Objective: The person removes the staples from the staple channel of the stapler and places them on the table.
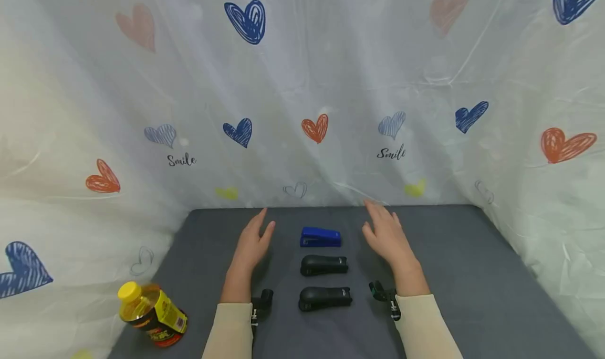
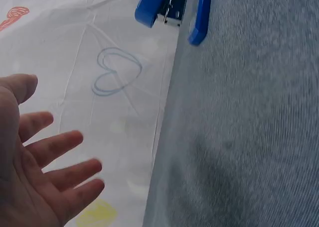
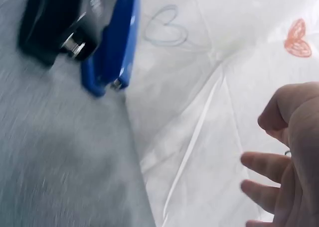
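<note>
A blue stapler (image 1: 320, 237) lies crosswise on the grey table, farthest back in a column of three. Closer in are a black stapler (image 1: 323, 265) and a second black stapler (image 1: 325, 298), both lying the same way. My left hand (image 1: 251, 245) hovers to the left of the column, fingers spread and holding nothing. On the other side my right hand (image 1: 386, 236) is held over the table, its fingers relaxed and nothing in them. The left wrist view catches one end of the blue stapler (image 2: 152, 7); the right wrist view shows blue and black stapler ends.
A bottle (image 1: 153, 314) with a yellow cap and dark contents stands at the table's left edge. White sheeting (image 1: 279, 165) printed with hearts hangs behind and beside the grey table (image 1: 463, 275). Each wrist wears a small black camera mount.
</note>
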`<state>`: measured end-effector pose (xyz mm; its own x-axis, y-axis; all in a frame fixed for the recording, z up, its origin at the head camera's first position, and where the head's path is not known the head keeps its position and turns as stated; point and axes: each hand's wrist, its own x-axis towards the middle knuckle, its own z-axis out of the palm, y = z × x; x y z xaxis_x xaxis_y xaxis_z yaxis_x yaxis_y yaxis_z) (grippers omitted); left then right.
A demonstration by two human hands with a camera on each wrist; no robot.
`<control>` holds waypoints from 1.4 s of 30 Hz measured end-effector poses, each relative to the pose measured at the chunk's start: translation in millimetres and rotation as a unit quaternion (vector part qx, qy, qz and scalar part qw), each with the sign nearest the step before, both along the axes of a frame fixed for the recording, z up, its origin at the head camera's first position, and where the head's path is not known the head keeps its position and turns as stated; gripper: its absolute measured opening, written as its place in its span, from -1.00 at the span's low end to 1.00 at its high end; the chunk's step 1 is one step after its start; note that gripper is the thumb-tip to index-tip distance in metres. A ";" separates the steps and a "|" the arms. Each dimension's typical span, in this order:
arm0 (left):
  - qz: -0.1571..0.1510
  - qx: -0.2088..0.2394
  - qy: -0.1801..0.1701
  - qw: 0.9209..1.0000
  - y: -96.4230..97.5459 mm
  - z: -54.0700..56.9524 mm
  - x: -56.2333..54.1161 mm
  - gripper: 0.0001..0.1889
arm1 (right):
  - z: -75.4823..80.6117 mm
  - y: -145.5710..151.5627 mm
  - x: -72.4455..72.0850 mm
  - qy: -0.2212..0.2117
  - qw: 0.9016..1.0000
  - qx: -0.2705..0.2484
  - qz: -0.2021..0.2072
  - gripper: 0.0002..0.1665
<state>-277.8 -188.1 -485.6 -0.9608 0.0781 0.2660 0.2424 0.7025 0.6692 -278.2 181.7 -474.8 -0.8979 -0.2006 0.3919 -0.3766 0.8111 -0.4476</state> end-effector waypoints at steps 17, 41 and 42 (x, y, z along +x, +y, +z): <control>-0.014 0.153 -0.071 0.986 12.3 -0.5 -16.2 -0.52 | 21.7 -31.6 -9.3 -0.082 0.992 -0.035 0.094 -0.23; -0.138 0.100 -0.131 0.977 43.5 -42.7 -33.3 -0.52 | 11.5 -63.4 -22.2 -0.225 0.956 -0.002 0.187 -0.33; -0.140 0.090 -0.132 0.977 44.5 -44.0 -33.0 -0.51 | 8.4 -63.5 -22.1 -0.236 0.954 -0.002 0.188 -0.30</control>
